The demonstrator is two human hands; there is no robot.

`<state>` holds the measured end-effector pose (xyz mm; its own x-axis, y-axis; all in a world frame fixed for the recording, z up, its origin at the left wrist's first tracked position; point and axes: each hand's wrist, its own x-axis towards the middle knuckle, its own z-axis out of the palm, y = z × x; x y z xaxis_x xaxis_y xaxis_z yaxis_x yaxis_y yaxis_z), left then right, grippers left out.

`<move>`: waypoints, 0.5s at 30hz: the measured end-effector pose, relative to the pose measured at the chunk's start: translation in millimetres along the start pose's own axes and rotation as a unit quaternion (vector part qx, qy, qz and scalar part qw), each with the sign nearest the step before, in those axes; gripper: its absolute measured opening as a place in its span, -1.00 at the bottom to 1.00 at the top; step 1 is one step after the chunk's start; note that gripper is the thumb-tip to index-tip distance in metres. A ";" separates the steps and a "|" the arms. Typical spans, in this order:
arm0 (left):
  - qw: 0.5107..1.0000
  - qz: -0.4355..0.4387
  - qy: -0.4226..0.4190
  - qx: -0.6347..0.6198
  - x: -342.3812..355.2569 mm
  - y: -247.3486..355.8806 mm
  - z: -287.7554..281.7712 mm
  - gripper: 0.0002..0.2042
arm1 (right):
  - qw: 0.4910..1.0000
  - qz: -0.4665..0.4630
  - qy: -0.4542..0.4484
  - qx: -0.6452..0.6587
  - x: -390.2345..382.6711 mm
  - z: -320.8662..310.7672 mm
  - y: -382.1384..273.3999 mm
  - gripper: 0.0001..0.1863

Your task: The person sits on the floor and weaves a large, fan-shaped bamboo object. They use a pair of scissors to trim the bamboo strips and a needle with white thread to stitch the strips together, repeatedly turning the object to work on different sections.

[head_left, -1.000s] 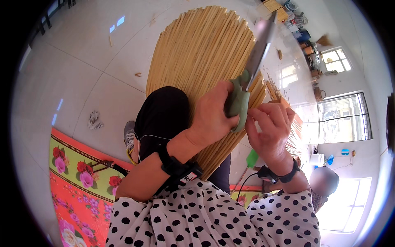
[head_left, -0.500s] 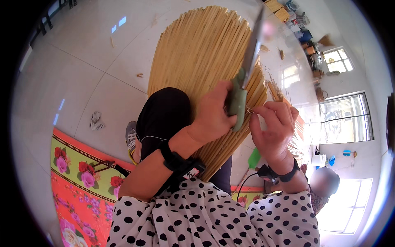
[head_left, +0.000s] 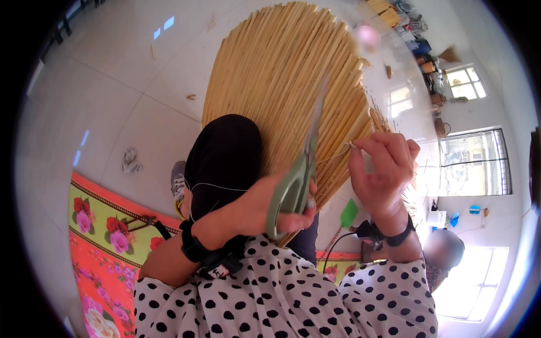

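Note:
My left hand (head_left: 262, 205) holds green-handled scissors (head_left: 290, 194) low over my lap, their long steel blades pointing up across a broad, fan-shaped layer of pale wooden strips (head_left: 270, 67). My right hand (head_left: 380, 169) pinches a thin white string (head_left: 349, 145) at the right edge of the strips. The string runs leftward over them. My dark-clad knee (head_left: 222, 152) lies against the left side of the strips, with a loose thread across it.
A floral mat (head_left: 104, 253) lies lower left on the tiled floor, near a crumpled cloth (head_left: 131, 160). A green flat-headed tool (head_left: 347, 214) lies beside me. Another person (head_left: 445, 270) sits at right. Piled items (head_left: 422, 48) line the wall.
My left hand has moved down and left with the scissors, whose blades are now lower. My right hand has shifted slightly right and up, drawing out more of the string.

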<state>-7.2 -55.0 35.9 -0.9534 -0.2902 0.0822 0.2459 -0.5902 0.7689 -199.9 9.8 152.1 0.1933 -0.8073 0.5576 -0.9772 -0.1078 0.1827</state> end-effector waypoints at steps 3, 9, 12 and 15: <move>0.995 -0.025 -0.079 -0.050 -12.5 -20.6 2.1 -0.46 | 1.000 -0.005 -0.010 -0.009 4.1 -1.5 0.5 -0.84; 0.979 -0.110 -0.138 -0.102 -27.6 -41.9 9.4 -0.37 | 1.000 -0.002 -0.015 -0.017 5.4 -2.5 1.7 -0.86; 0.975 -0.118 -0.161 -0.093 -29.2 -45.7 9.6 -0.40 | 1.000 0.003 -0.019 -0.011 4.7 -2.9 1.2 -0.85; 0.976 -0.103 -0.173 -0.088 -29.9 -46.5 10.3 -0.43 | 1.000 0.009 -0.027 -0.002 4.3 -3.6 0.1 -0.84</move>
<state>8.1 -11.1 4.2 -0.9801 0.1022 0.1700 0.0400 -0.7378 0.6739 -198.9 8.4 157.4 0.1710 -0.8396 0.5157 -0.9801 -0.0911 0.1766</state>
